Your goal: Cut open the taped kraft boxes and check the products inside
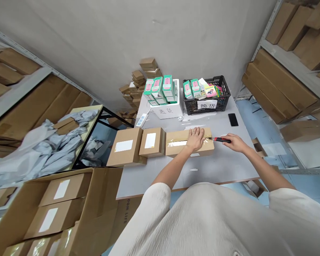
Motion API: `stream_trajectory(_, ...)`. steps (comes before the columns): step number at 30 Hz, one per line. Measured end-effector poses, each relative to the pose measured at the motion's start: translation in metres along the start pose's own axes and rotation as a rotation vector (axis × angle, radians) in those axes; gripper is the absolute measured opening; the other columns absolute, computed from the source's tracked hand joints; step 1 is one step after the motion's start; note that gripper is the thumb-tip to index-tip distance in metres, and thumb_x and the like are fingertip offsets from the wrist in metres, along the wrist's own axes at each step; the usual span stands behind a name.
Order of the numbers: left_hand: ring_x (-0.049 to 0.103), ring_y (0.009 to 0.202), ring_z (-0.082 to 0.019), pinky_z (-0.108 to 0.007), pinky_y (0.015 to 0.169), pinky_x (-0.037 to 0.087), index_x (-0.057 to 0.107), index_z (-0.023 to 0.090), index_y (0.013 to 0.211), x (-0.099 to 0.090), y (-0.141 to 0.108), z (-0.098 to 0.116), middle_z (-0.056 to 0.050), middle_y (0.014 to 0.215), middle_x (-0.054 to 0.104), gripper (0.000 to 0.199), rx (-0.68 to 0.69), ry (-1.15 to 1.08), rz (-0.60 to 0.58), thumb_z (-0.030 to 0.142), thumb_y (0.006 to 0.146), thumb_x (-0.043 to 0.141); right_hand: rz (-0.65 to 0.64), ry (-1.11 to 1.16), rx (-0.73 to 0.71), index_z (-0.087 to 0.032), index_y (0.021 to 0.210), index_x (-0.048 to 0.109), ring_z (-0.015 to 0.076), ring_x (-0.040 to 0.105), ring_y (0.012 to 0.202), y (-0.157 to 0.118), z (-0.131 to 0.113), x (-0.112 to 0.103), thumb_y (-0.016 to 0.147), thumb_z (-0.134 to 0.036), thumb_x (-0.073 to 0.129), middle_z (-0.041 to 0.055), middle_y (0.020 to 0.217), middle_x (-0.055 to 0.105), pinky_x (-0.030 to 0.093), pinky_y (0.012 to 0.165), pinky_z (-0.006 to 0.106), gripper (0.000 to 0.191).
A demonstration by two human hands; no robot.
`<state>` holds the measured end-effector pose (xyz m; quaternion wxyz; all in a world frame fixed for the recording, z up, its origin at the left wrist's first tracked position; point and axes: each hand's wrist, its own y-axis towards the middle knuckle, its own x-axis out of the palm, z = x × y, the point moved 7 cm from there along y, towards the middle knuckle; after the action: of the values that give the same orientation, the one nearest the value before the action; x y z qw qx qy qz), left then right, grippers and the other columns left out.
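A long brown cardboard box [176, 151] with clear tape along its top lies on the grey table. My left hand [195, 138] rests flat on top of it, fingers spread and a ring on one finger. In my right hand [234, 142] is a red and black utility knife [222, 140], pointing left. Its tip meets the taped right end of the box, near the top seam. Two more closed cartons with white labels, a smaller one [160, 137] and a larger one [137, 154], stand in a row to the left.
Behind the box are a white bin [166, 111] of green and pink packages and a black crate [206, 106]. A phone [233, 120] lies at the table's right. A big open carton [104, 199] of boxes stands front left. Shelves [296, 57] flank both sides.
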<state>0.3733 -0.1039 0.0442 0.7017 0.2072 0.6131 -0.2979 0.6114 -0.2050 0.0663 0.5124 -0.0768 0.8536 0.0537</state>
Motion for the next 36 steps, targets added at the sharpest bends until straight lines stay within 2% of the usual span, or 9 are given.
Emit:
stream_trajectory(7, 0.027, 0.169, -0.039, -0.064, 0.137, 0.016, 0.035, 0.016, 0.174, 0.001, 0.002, 0.000, -0.021, 0.180, 0.035, 0.068, 0.006, -0.012, 0.023, 0.045, 0.113, 0.030, 0.090, -0.039, 0.037, -0.030, 0.141, 0.075, 0.0326, 0.072, 0.111, -0.007, 0.009, 0.007, 0.105, -0.049, 0.062, 0.0122, 0.124, 0.077, 0.055, 0.099, 0.044, 0.043)
stream_trajectory(14, 0.028, 0.169, -0.038, -0.063, 0.138, 0.014, 0.037, 0.016, 0.173, 0.000, -0.002, 0.000, -0.020, 0.179, 0.037, 0.067, -0.006, -0.044, 0.041, 0.046, 0.113, 0.032, 0.263, 0.022, 0.082, -0.026, 0.135, 0.076, 0.0361, 0.071, 0.116, -0.003, 0.034, -0.022, 0.102, -0.049, 0.064, 0.0139, 0.124, 0.077, 0.056, 0.101, 0.050, 0.042)
stream_trajectory(18, 0.026, 0.170, -0.036, -0.060, 0.140, 0.012, 0.037, 0.015, 0.172, -0.003, 0.000, -0.001, -0.018, 0.181, 0.034, 0.072, -0.024, -0.101, 0.038, 0.047, 0.108, 0.044, 0.251, 0.062, 0.068, -0.026, 0.133, 0.077, 0.0356, 0.070, 0.118, 0.012, 0.032, -0.023, 0.100, -0.050, 0.067, 0.0131, 0.124, 0.077, 0.057, 0.104, 0.049, 0.042)
stream_trajectory(22, 0.025, 0.171, -0.033, -0.056, 0.141, 0.012, 0.046, 0.019, 0.168, -0.011, -0.011, -0.009, -0.015, 0.181, 0.036, 0.071, -0.008, -0.144, 0.070, 0.053, 0.106, 0.051, 0.205, 0.113, 0.061, -0.025, 0.130, 0.078, 0.0339, 0.071, 0.114, 0.042, 0.011, -0.010, 0.098, -0.047, 0.071, 0.0125, 0.121, 0.076, 0.057, 0.104, 0.047, 0.040)
stream_trajectory(26, 0.031, 0.167, -0.036, -0.059, 0.140, 0.016, 0.051, 0.024, 0.162, -0.017, -0.049, -0.029, -0.015, 0.176, 0.044, 0.077, -0.042, -0.141, 0.078, 0.064, 0.099, 0.066, 0.121, 0.130, -0.005, -0.024, 0.130, 0.078, 0.0332, 0.069, 0.121, 0.086, -0.028, 0.003, 0.098, -0.043, 0.070, 0.0127, 0.127, 0.077, 0.054, 0.109, 0.046, 0.038)
stream_trajectory(29, 0.035, 0.164, -0.036, -0.059, 0.138, 0.021, 0.055, 0.027, 0.159, -0.022, -0.081, -0.043, -0.015, 0.171, 0.048, 0.074, -0.064, -0.116, 0.086, 0.060, 0.095, 0.075, 0.024, 0.107, -0.053, -0.024, 0.131, 0.077, 0.0333, 0.068, 0.127, 0.118, -0.060, 0.015, 0.098, -0.040, 0.070, 0.0118, 0.135, 0.077, 0.051, 0.112, 0.045, 0.037)
stream_trajectory(31, 0.039, 0.162, -0.036, -0.058, 0.137, 0.025, 0.057, 0.030, 0.156, -0.023, -0.096, -0.051, -0.014, 0.168, 0.051, 0.068, -0.077, -0.104, 0.081, 0.054, 0.096, 0.077, -0.039, 0.086, -0.067, -0.024, 0.130, 0.077, 0.0321, 0.070, 0.124, 0.134, -0.077, 0.025, 0.098, -0.039, 0.070, 0.0098, 0.133, 0.079, 0.051, 0.110, 0.043, 0.035)
stream_trajectory(36, 0.049, 0.153, -0.032, -0.052, 0.134, 0.031, 0.063, 0.029, 0.148, -0.023, -0.104, -0.060, -0.013, 0.162, 0.057, 0.053, -0.068, -0.097, 0.071, 0.046, 0.099, 0.074, -0.126, 0.014, -0.015, -0.024, 0.129, 0.077, 0.0299, 0.073, 0.114, 0.150, -0.096, 0.040, 0.101, -0.041, 0.067, 0.0089, 0.125, 0.082, 0.052, 0.101, 0.037, 0.035)
